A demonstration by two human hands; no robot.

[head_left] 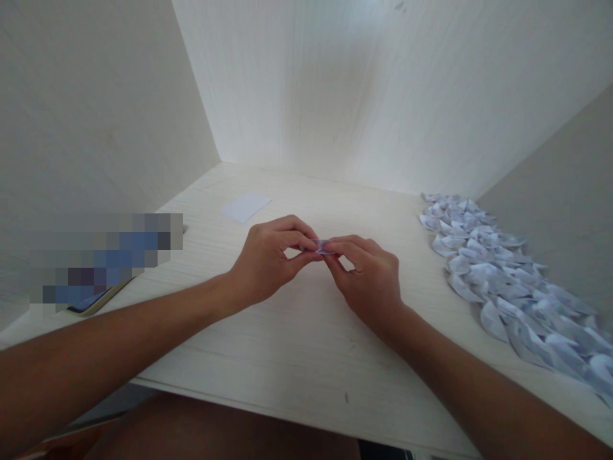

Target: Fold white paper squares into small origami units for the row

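My left hand [271, 259] and my right hand [368, 278] meet over the middle of a pale wooden desk [306, 345]. Both pinch a small folded piece of white paper [323, 246] between thumbs and fingertips. The paper is mostly hidden by my fingers. A flat white paper slip [246, 206] lies on the desk beyond my left hand.
A long pile of several folded white paper pieces [502, 281] runs along the desk's right side. A phone [90, 300], partly blurred out, lies at the left edge. Pale walls close in the desk at the left, back and right.
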